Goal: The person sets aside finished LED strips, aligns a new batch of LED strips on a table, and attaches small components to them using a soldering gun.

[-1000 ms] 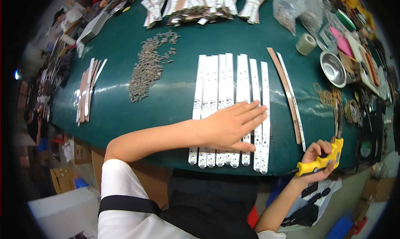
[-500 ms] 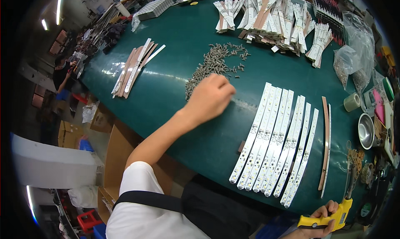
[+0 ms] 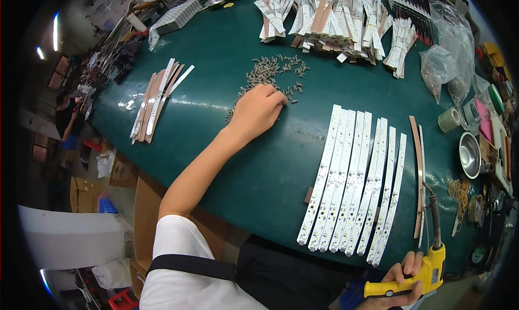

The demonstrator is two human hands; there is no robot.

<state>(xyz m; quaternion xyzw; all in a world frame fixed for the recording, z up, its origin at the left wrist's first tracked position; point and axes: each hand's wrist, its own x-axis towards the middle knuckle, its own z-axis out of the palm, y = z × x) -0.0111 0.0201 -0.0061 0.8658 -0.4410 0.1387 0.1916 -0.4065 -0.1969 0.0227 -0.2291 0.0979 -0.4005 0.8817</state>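
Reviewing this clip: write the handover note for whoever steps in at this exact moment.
Left hand: reaching into the pile of small grey screws, fingers curled at its edge; whether it grips any cannot be told.
Right hand: holding the yellow electric screwdriver at the table's near edge, off the work.
Eight white LED strips lie side by side on the green table.
Whether any screw is fitted: too small to tell.

Clear plastic bags [image 3: 440,67] sit crumpled at the far right of the green tabletop [image 3: 216,126], small grey parts showing through them. Down on the floor at left, brown cardboard boxes [image 3: 127,172] stand just beside the tabletop's edge. A pink flat packet [image 3: 485,121] lies at the right rim.
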